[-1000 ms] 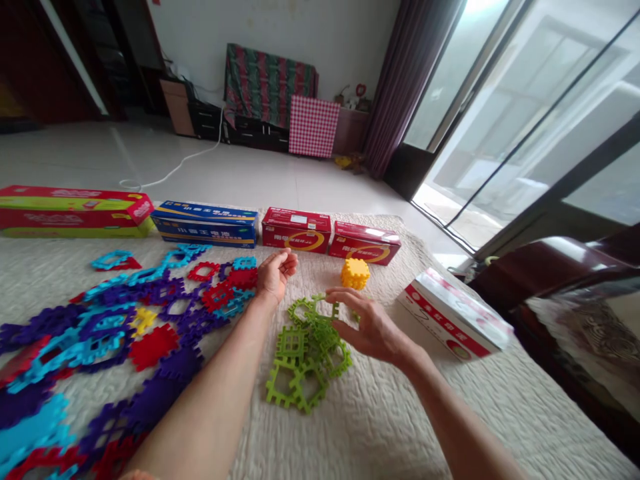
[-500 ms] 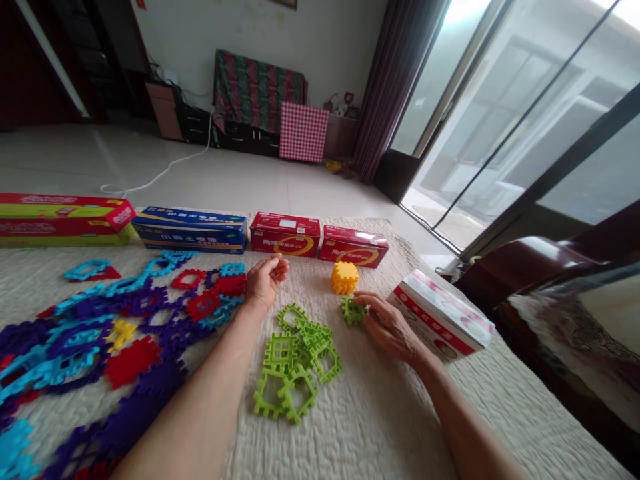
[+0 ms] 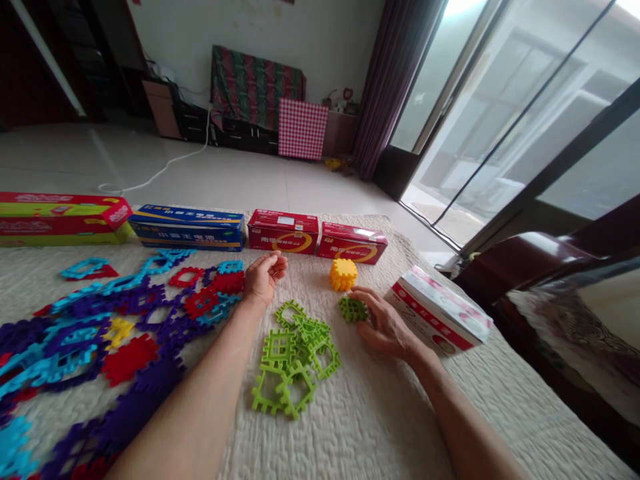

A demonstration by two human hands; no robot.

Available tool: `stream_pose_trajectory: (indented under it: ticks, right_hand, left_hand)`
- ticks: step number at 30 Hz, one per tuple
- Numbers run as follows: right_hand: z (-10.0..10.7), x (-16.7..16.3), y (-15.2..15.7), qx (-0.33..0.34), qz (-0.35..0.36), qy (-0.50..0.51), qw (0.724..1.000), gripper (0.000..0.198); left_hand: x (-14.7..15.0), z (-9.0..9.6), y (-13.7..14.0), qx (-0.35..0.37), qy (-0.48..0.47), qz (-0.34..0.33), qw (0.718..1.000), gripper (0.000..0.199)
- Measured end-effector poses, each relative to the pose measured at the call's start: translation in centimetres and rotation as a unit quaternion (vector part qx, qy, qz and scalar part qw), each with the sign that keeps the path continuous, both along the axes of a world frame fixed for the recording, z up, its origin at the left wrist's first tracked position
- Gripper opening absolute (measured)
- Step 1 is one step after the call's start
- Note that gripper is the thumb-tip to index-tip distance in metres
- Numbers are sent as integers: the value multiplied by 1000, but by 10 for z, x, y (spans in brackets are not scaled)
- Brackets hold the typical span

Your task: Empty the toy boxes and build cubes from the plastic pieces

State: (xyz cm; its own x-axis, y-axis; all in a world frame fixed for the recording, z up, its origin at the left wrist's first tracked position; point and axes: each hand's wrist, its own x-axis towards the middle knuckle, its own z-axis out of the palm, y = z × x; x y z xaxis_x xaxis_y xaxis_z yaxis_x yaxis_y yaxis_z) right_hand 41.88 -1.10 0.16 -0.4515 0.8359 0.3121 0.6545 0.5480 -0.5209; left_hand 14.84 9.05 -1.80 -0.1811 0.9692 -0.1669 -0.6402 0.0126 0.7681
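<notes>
My left hand (image 3: 262,279) is held half-curled, thumb against the fingers, near the red boxes; nothing shows in it. On the right, my right hand (image 3: 383,325) rests by a small green square building piece (image 3: 353,309) with a grid. Its index finger reaches over the piece's edge, and the thumb is spread away below. A stack of yellow notched pieces (image 3: 343,275) stands just behind that green piece. Between my arms lies a loose heap of green interlocking pieces (image 3: 300,353), some square frames, some with other outlines.
Purple, blue and red pieces (image 3: 131,360) cover the left side. Along the back stand a red-green box (image 3: 60,220), a blue box (image 3: 190,228) and two red boxes (image 3: 283,232). A white-red box (image 3: 440,311) sits right of my right hand, on the quilted cover (image 3: 390,420).
The green piece at my right hand now lies flatter, and the thumb has drawn away from it. My left hand keeps its curled pose. The view has shifted slightly.
</notes>
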Motion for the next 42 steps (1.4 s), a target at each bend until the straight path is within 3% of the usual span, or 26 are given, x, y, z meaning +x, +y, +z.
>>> stream_pose_trajectory:
  ticks: [22, 29, 34, 38, 42]
  right_hand:
    - [2, -6, 0, 3, -20, -36, 999, 63]
    - [10, -8, -7, 32, -3, -36, 999, 61]
    - [13, -32, -11, 77, -4, -10, 997, 42]
    - [17, -62, -12, 18, 4, -19, 1000, 25]
    - [22, -78, -16, -46, 11, -57, 997, 34]
  left_hand:
    - [0, 1, 0, -3, 30, -6, 1000, 21]
    - [5, -1, -1, 37, 132, 33, 990, 25]
    - [5, -2, 0, 32, 134, 46, 989, 26]
    - [4, -3, 1, 34, 132, 37, 990, 24]
    - [4, -4, 2, 33, 125, 34, 991, 23]
